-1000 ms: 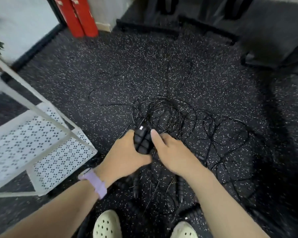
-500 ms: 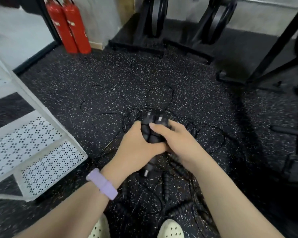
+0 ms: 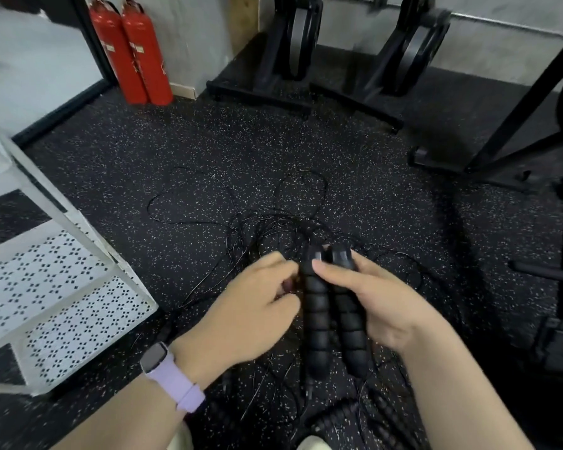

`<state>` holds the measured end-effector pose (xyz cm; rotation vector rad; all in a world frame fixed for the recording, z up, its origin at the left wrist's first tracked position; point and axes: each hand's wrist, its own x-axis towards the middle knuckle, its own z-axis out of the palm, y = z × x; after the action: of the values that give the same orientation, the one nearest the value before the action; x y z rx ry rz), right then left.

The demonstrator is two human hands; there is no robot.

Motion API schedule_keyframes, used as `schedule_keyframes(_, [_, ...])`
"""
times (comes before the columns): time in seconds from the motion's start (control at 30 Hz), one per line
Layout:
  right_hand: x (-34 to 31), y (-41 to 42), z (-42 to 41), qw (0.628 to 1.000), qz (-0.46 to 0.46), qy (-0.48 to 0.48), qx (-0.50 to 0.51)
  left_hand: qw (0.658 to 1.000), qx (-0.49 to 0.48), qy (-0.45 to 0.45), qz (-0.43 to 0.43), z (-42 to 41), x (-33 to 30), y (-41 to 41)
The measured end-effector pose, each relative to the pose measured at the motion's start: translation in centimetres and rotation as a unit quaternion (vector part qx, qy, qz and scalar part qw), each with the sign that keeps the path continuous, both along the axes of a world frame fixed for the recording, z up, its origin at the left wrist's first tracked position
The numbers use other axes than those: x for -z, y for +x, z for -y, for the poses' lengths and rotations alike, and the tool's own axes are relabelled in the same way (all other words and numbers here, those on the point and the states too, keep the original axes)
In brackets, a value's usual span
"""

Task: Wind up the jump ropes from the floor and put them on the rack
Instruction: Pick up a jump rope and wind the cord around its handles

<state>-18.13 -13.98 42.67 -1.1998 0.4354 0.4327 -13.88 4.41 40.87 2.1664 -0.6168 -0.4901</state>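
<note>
1. While the right hand [image 3: 379, 302] grips two ribbed black jump-rope handles [image 3: 332, 316] side by side, their thin cords [image 3: 241, 228] lie tangled on the speckled floor [image 3: 387, 196].
2. The left hand [image 3: 251, 306], fingers curled, touches the handles; whether it holds anything I cannot tell.
3. The white perforated rack [image 3: 56, 287] stands left.

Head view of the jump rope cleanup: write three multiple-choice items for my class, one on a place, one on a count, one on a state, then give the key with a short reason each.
1. Where is the white rack?
A. left of the hands
B. right of the hands
C. behind the extinguishers

2. How many red fire extinguishers stand by the wall?
A. one
B. two
C. four

3. How are the black handles held?
A. lying loose on the floor
B. side by side in the right hand
C. hung on the rack

Key: 1 A, its perforated shelves fill the left edge. 2 B, a pair stands together. 3 B, the right hand's fingers curl round both while the left hand sits beside them.
</note>
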Motion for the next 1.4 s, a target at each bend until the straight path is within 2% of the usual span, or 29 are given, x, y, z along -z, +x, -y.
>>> schedule_keyframes(0.03, [-0.4, -0.3, 0.7, 0.999, -0.006, 0.002, -0.054, 0.999, -0.02, 0.008, 0.046, -0.1, 0.5, 0.4])
schedule_keyframes(0.1, [-1.0, -1.0, 2.0, 0.987, -0.016, 0.005, -0.157, 0.997, -0.043, 0.019, 0.069, -0.1, 1.2, 1.2])
schedule_keyframes(0.17, [-1.2, -1.6, 2.8, 0.974, -0.001, 0.016, -0.226, 1.0, -0.01, 0.018, 0.018, 0.0, 1.6, 1.5])
schedule_keyframes(0.23, [-1.3, -1.9, 3.3, 0.967, 0.026, 0.035, -0.249, 0.998, 0.049, 0.019, -0.034, 0.5, 1.8, 1.4])
schedule_keyframes(0.3, [-1.4, -2.0, 3.8, 0.972, 0.05, 0.043, -0.227, 0.995, 0.073, -0.003, -0.062, 0.7, 2.3, 1.5])
schedule_keyframes(0.37, [-1.5, -2.1, 4.4, 0.982, 0.076, 0.04, -0.169, 0.996, 0.048, -0.022, -0.07, 0.7, 2.4, 1.6])
schedule_keyframes(0.43, [-1.6, -2.0, 4.9, 0.992, 0.093, 0.008, -0.087, 0.999, 0.007, -0.01, -0.044, 0.3, 2.4, 2.2])
schedule_keyframes(0.53, [-1.5, -1.9, 5.3, 0.993, 0.109, -0.034, 0.041, 0.997, -0.022, 0.06, 0.051, -0.7, 1.9, 2.9])
schedule_keyframes(0.63, [-1.7, -1.8, 5.2, 0.979, 0.133, -0.046, 0.144, 0.957, -0.014, 0.189, 0.22, -2.4, 1.8, 4.2])
schedule_keyframes(0.7, [-1.9, -1.6, 5.3, 0.968, 0.132, -0.045, 0.207, 0.942, -0.053, 0.187, 0.273, -3.6, 1.8, 5.5])
schedule_keyframes(0.77, [-1.9, -1.4, 5.4, 0.96, 0.129, -0.051, 0.241, 0.937, -0.092, 0.178, 0.287, -4.9, 1.6, 6.7])
schedule_keyframes(0.9, [-1.6, -1.3, 5.0, 0.958, 0.133, -0.1, 0.232, 0.936, -0.162, 0.135, 0.283, -6.9, 1.1, 7.7])
schedule_keyframes(1.03, [-1.4, -1.0, 4.5, 0.958, 0.15, -0.145, 0.198, 0.936, -0.243, 0.02, 0.253, -7.7, 0.2, 7.9])
schedule_keyframes(1.13, [-1.3, -0.9, 4.2, 0.956, 0.155, -0.168, 0.185, 0.92, -0.313, -0.05, 0.231, -8.0, -0.3, 8.0])
schedule_keyframes(1.23, [-1.2, -0.9, 4.3, 0.953, 0.155, -0.174, 0.194, 0.905, -0.354, -0.05, 0.229, -8.1, -0.6, 7.8])
schedule_keyframes(1.4, [-0.9, -0.8, 4.5, 0.954, 0.137, -0.18, 0.196, 0.908, -0.36, -0.024, 0.212, -8.2, -0.7, 7.7])
